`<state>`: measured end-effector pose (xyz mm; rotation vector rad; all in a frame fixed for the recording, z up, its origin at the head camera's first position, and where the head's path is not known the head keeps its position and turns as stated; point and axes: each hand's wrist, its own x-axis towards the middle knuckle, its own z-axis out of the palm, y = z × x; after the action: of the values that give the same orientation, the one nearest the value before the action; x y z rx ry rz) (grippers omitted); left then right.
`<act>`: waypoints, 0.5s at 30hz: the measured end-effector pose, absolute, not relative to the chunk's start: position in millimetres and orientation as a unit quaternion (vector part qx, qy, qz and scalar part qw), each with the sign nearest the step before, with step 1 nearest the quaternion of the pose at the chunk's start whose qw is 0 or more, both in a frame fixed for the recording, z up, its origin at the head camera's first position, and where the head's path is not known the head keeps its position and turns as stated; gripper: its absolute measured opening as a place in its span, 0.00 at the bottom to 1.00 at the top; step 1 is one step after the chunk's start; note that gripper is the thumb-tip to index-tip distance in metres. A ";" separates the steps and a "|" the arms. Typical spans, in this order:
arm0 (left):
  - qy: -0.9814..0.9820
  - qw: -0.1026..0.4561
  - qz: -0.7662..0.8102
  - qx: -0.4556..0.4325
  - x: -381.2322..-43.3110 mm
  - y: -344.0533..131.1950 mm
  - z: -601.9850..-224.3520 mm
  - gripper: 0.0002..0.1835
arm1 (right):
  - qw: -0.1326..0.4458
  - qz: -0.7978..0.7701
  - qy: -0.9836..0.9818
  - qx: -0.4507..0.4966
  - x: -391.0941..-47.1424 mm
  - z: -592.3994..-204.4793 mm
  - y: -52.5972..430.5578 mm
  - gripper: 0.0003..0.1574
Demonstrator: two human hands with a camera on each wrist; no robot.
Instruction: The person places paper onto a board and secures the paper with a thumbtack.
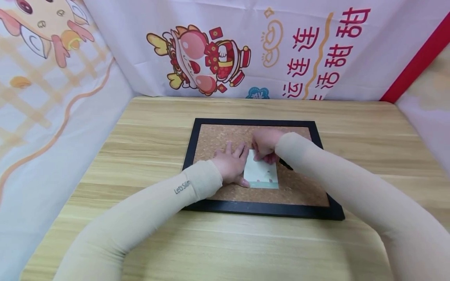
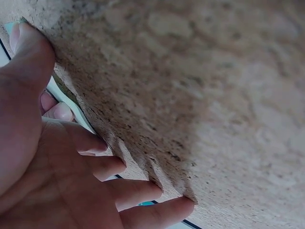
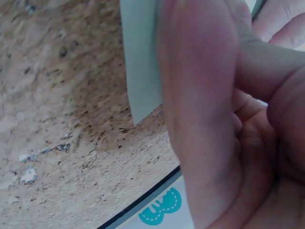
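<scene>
A small pale green sheet of paper [image 1: 261, 173] lies on a cork board [image 1: 214, 136] with a black frame. In the left wrist view its edge [image 2: 69, 98] bows slightly off the cork. My left hand [image 1: 230, 166] rests beside the sheet, fingers spread and straight, its thumb touching the lower left corner. At the top of the paper, my right hand [image 1: 267, 144] has curled fingers and holds the upper part. A corner of the paper [image 3: 143, 71] shows beside its finger in the right wrist view. Anything small between those fingertips is hidden.
The board's black frame [image 1: 263, 208] lies on a wood-grain table [image 1: 158, 128]. A printed white cloth [image 1: 133, 35] hangs behind, and another covers the left side. A small dark object [image 1: 285, 164] shows beneath my right wrist.
</scene>
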<state>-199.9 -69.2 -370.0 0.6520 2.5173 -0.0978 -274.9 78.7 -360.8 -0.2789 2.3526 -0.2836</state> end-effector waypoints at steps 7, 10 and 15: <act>0.933 0.268 -0.050 0.237 -201.0 -70.0 -366.2 0.60 | 0.364 -0.118 0.917 -0.113 -274.2 -357.5 78.2 0.10; 0.933 0.266 -0.054 0.236 -202.4 -69.8 -369.7 0.61 | 0.370 -0.133 0.911 -0.129 -277.5 -359.6 85.3 0.12; 0.934 0.261 -0.046 0.242 -200.9 -70.9 -370.9 0.61 | 0.390 -0.213 0.882 -0.157 -282.7 -361.6 102.8 0.14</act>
<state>-200.9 -70.9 -370.9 0.6540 2.5280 -0.1258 -282.7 102.8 -361.6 -0.3999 2.2404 -0.5425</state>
